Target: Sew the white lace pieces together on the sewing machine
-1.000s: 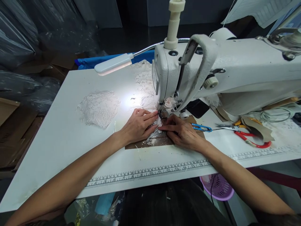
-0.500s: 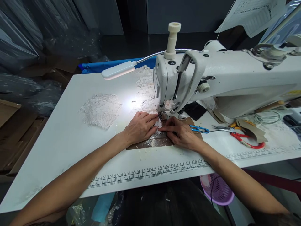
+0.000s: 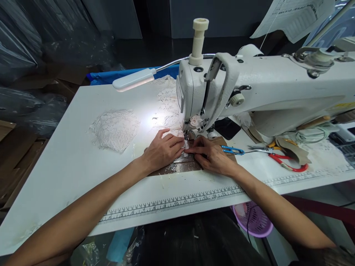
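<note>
Lace piece (image 3: 185,146), small and white, lies flat under the fingertips just in front of the needle of the sewing machine (image 3: 249,99), on a taped brown patch (image 3: 177,166) of the desk (image 3: 69,166). Nearest the viewer a printed ruler strip (image 3: 172,203) runs along the desk edge. Beyond it the left hand (image 3: 162,150) presses down at 9 o'clock of the lace, fingers flat and together; the right hand (image 3: 212,155) presses at 3 o'clock, forefinger stretched to the lace. Both hands lie open, pinning rather than gripping.

The lace looks light, limp and easy to snag or pucker; it probably handles best held flat at its edges on both sides. At 3 o'clock lie blue snips (image 3: 232,150) and red-handled scissors (image 3: 288,164). At 10 o'clock, farther off, sits a heap of lace (image 3: 115,128) under the lamp (image 3: 133,79).
</note>
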The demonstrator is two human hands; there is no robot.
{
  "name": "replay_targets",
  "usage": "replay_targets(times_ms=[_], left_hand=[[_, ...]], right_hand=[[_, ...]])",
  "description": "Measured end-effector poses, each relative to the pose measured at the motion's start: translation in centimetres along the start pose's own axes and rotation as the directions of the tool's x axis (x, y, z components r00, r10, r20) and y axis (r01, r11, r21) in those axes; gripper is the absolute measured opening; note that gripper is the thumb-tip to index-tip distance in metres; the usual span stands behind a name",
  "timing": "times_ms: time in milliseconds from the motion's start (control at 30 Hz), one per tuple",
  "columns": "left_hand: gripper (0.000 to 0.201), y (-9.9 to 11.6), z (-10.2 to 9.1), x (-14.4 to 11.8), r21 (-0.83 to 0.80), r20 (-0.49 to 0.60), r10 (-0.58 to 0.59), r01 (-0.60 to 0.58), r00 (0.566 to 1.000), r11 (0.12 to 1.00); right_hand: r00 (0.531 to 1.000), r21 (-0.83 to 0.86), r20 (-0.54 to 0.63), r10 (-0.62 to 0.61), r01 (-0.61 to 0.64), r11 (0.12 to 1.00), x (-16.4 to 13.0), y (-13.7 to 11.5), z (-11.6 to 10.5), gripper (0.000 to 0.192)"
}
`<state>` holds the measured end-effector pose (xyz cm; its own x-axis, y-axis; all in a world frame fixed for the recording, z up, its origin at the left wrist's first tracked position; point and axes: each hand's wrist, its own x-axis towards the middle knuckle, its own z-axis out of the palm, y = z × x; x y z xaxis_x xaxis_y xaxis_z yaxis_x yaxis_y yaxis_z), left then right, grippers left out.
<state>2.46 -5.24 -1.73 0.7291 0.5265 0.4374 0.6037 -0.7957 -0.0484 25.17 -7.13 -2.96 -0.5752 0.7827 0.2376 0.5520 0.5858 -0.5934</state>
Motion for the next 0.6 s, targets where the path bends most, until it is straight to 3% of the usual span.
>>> replay_targets(times_ms=[267, 600], left_hand=[[0.021, 0.16, -0.29, 0.14, 0.053, 0.056, -0.01, 0.007, 0.998, 0.999], [0.023, 0.58, 0.46, 0.77, 0.116, 0.068, -0.132, 0.124, 0.989, 0.986]], right_hand=[[0.999, -0.044, -0.011, -0.033, 0.033, 0.998, 0.03, -0.42, -0.16, 0.035], [0.999, -0.086, 0.015, 0.05, -0.048, 0.995, 0.02, -0.61, 0.05, 0.038]])
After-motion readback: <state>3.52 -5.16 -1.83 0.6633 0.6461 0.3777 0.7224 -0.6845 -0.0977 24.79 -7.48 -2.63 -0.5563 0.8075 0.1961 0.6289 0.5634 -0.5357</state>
